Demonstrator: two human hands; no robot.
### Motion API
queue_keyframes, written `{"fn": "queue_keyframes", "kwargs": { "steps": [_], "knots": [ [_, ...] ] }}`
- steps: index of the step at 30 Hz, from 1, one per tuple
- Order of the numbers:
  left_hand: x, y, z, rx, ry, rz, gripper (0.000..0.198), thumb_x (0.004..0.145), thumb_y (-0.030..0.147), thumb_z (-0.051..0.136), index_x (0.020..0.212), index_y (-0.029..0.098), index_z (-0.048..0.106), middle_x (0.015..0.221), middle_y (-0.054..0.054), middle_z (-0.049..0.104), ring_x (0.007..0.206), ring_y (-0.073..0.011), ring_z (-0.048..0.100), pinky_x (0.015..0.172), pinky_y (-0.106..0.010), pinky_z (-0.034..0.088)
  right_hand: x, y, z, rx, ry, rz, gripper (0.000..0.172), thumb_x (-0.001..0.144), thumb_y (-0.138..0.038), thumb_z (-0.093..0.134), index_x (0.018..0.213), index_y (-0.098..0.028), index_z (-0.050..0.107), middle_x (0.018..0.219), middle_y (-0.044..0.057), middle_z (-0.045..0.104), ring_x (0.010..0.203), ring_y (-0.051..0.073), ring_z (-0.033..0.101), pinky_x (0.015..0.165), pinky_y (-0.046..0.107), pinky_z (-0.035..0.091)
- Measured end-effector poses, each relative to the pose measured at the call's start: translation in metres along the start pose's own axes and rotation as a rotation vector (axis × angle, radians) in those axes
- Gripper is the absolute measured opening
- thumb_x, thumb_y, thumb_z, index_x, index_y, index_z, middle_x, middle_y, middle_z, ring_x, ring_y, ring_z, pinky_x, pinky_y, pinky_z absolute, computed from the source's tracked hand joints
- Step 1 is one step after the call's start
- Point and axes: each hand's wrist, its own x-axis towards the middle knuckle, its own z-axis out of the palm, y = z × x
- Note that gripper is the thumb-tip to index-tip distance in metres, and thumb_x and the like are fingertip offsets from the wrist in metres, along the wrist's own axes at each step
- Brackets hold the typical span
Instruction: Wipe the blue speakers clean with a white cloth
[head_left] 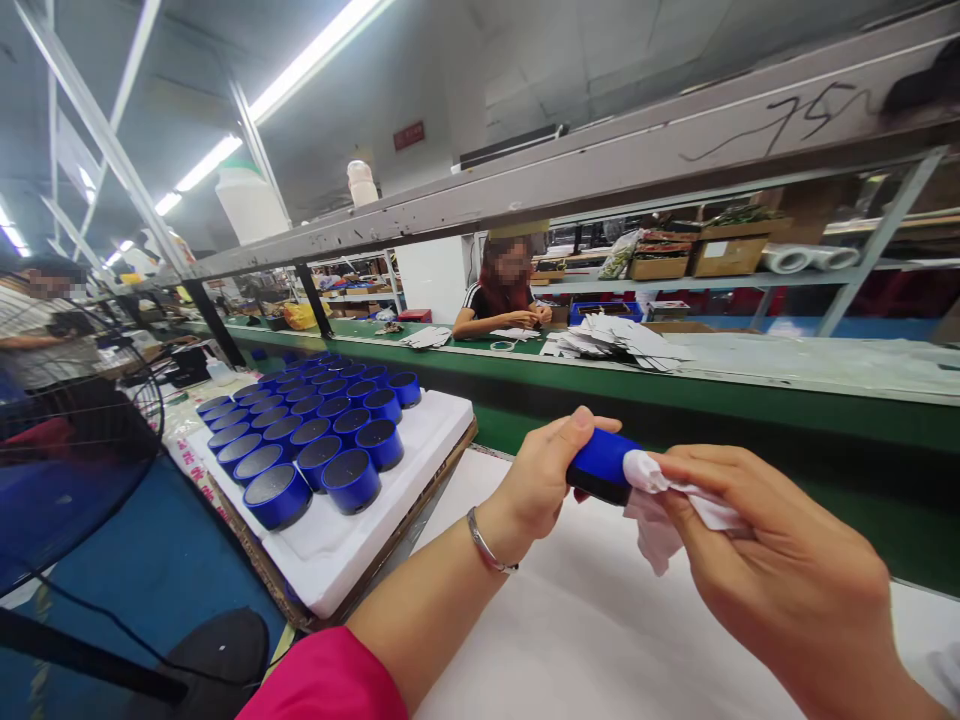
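Observation:
My left hand [541, 478] grips a short blue cylinder with a black end [602, 462], tilted on its side above the white work surface [570, 640]. Between the fingers of my right hand [780, 550] is a bunched white cloth [652, 510], pressed against the right side of the blue cylinder. Part of the cloth hangs down loose. To the left, rows of similar blue cylinders [352, 482] with dark mesh tops stand upright on a white foam tray [420, 440].
A green conveyor belt [517, 400] runs behind my hands. Across it sits a person [499, 290] beside a pile of white paper pieces [615, 340]. Overhead runs a grey shelf beam [525, 185]. At far left are another person [37, 330] and a fan [67, 430].

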Motion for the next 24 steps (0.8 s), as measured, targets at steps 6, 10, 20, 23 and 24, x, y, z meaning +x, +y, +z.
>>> {"fn": "queue_keyframes", "kwargs": {
  "steps": [6, 10, 20, 23, 24],
  "knots": [
    [0.000, -0.010, 0.007, 0.033, -0.056, -0.040, 0.084, 0.077, 0.092, 0.082, 0.104, 0.012, 0.077, 0.077, 0.000, 0.057, 0.064, -0.0115, 0.048, 0.054, -0.025, 0.032, -0.008, -0.013, 0.012, -0.064, 0.083, -0.058, 0.022, 0.108, -0.021, 0.073, 0.124, -0.034, 0.079, 0.115, 0.006, 0.080, 0.098, 0.025, 0.078, 0.087, 0.039, 0.061],
    [0.003, -0.010, 0.003, -0.009, -0.068, -0.068, 0.093, 0.073, 0.096, 0.082, 0.107, 0.010, 0.079, 0.087, -0.006, 0.064, 0.069, -0.0137, 0.055, 0.053, -0.026, 0.033, -0.001, 0.002, 0.007, -0.087, 0.106, 0.190, 0.022, 0.112, -0.044, 0.069, 0.113, -0.029, 0.084, 0.111, 0.010, 0.081, 0.099, 0.029, 0.078, 0.089, 0.043, 0.064],
    [0.004, -0.013, 0.004, -0.002, -0.021, -0.064, 0.083, 0.081, 0.092, 0.080, 0.103, 0.012, 0.078, 0.076, -0.001, 0.058, 0.061, -0.0122, 0.049, 0.052, -0.026, 0.033, 0.005, -0.010, 0.016, -0.030, 0.139, -0.154, 0.007, 0.107, -0.025, 0.073, 0.110, -0.030, 0.077, 0.100, 0.002, 0.079, 0.086, 0.021, 0.076, 0.075, 0.034, 0.060],
    [0.001, -0.017, 0.007, 0.026, -0.059, -0.050, 0.081, 0.081, 0.092, 0.080, 0.095, 0.012, 0.077, 0.076, -0.001, 0.056, 0.062, -0.0122, 0.049, 0.051, -0.025, 0.035, 0.009, -0.009, 0.018, -0.011, 0.191, 0.194, 0.021, 0.101, -0.049, 0.078, 0.099, -0.028, 0.078, 0.095, 0.006, 0.079, 0.086, 0.026, 0.076, 0.077, 0.040, 0.062],
    [0.000, -0.017, 0.008, 0.012, -0.096, -0.074, 0.082, 0.081, 0.092, 0.080, 0.097, 0.011, 0.079, 0.077, -0.002, 0.057, 0.063, -0.0125, 0.050, 0.051, -0.025, 0.036, 0.012, -0.006, 0.015, 0.010, 0.182, 0.358, 0.034, 0.094, -0.061, 0.079, 0.093, -0.027, 0.079, 0.090, 0.007, 0.078, 0.082, 0.028, 0.075, 0.072, 0.042, 0.062]
  ]
}}
